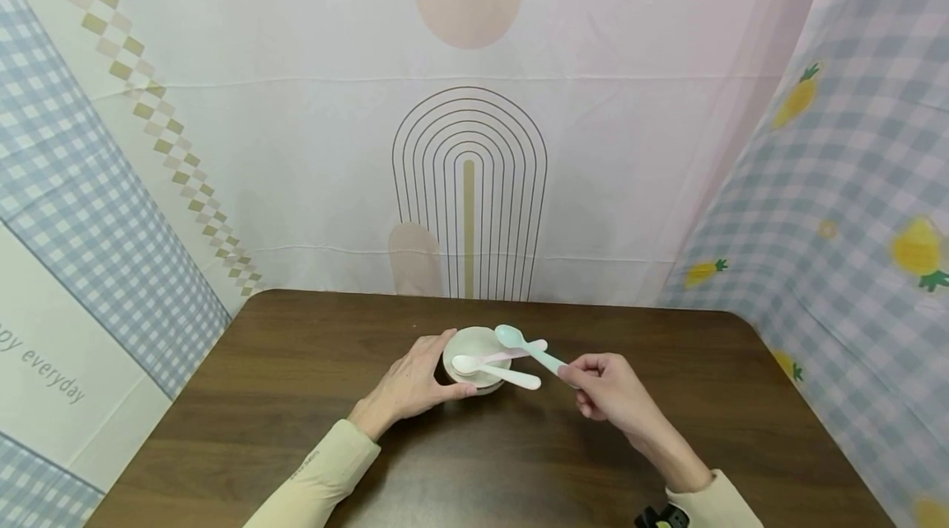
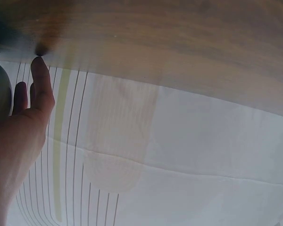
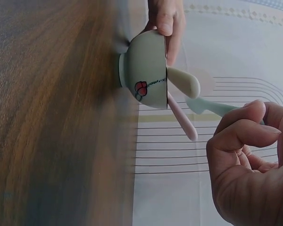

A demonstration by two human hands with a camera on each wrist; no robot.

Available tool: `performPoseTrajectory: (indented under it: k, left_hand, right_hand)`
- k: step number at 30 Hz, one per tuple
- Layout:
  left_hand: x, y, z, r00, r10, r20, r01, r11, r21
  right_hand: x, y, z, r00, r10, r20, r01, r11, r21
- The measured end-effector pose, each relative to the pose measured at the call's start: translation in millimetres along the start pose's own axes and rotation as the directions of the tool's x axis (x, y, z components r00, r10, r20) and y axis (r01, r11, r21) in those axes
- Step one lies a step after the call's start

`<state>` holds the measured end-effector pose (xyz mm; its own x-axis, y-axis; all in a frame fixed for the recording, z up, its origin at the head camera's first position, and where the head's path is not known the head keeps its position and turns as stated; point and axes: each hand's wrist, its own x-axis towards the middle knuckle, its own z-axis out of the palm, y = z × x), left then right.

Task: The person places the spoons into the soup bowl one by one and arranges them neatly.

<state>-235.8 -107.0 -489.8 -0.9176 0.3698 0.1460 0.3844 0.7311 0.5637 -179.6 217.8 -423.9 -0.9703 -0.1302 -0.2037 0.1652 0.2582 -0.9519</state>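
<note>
A small pale bowl [image 1: 467, 338] stands on the table, and a red and dark painted motif shows on its outside in the right wrist view. My left hand [image 1: 415, 376] holds the bowl's left side, thumb at the near rim and fingers round the far side. Two spoons rest in the bowl with their handles over its right rim: a white spoon [image 1: 515, 377] in front and a pale pink spoon [image 3: 181, 117] behind. Between thumb and fingers, my right hand [image 1: 608, 388] pinches the handle of a mint-green spoon [image 1: 510, 337], its head raised above the bowl's right rim.
The dark brown wooden table [image 1: 296, 396] reaches back to a white printed cloth [image 1: 319, 182]. Checked cloth [image 1: 838, 182] hangs along the right side. A black band [image 1: 662, 518] shows at the right cuff.
</note>
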Motion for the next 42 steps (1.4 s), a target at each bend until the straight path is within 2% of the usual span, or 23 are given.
performPoseTrajectory:
  k: [17,27,42]
  left_hand:
    - [-0.1,0.0,-0.9,1.000,0.005,0.001,-0.005,1.000,-0.001]
    - [-0.8,0.9,-1.2,1.000,-0.006,0.014,0.006,1.000,-0.005]
    - [-0.3,0.9,-0.1,1.000,-0.014,0.007,0.014,1.000,0.006]
  right_hand:
    - [11.5,-2.1,7.3,0.999,-0.014,0.031,0.015,0.999,-0.033]
    - [18.0,-2.9,11.2,0.994,-0.034,0.105,0.039,0.998,-0.047]
    - [25.6,-4.5,16.8,0.993,0.005,0.115,-0.002,1.000,-0.031]
